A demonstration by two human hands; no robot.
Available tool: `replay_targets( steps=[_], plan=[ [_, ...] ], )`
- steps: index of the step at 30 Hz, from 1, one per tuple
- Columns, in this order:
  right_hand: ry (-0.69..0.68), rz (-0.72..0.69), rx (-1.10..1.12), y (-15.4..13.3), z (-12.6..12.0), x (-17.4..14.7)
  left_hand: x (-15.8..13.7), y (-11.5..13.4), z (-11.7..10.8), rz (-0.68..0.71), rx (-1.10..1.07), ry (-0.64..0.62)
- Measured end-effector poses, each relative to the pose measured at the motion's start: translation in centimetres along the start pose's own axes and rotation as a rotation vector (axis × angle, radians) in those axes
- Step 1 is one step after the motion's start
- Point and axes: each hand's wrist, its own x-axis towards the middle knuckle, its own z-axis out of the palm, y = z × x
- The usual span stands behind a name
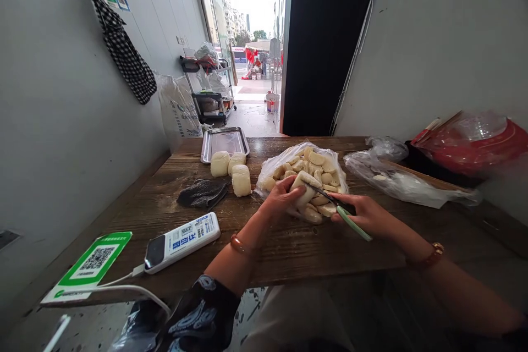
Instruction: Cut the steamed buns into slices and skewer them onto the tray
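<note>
My left hand [284, 195] is closed around a pale steamed bun [304, 187], held above a clear plastic bag. In my right hand [363, 215] is a green-handled cutting tool [353, 224]; I cannot tell whether it is a knife or scissors. Its slim dark blade rests against the bun. Beneath both hands, the open plastic bag [268, 169] holds many cut bun pieces [315, 157]. To the left, three whole buns [241, 180] stand together on the wooden table [264, 253].
A metal tray [225, 143] lies behind the whole buns, and a dark cloth [202, 193] in front. A white payment device [183, 242] with a cable and a green QR card [93, 264] are at the left. Plastic bags [404, 181] and red packaging [474, 146] occupy the right.
</note>
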Motion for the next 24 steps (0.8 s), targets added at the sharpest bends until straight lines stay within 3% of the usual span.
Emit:
replay_targets(
  steps=[9, 14, 19, 24],
  plan=[
    [0.083, -0.002, -0.066, 1.2, 0.2, -0.6, 0.1, -0.1, -0.2, 0.017, -0.047, 0.003],
    [-0.008, 0.019, 0.012, 0.3, -0.1, -0.5, 0.1, -0.1, -0.2, 0.020, -0.061, 0.016],
    [-0.092, 0.066, 0.064, -0.9, -0.2, 0.2, 0.1, 0.0, -0.1, 0.044, 0.064, 0.007],
    [-0.037, 0.027, 0.015, -1.3, -0.1, 1.1, 0.2, 0.0, -0.3, 0.084, 0.180, 0.012]
  ],
)
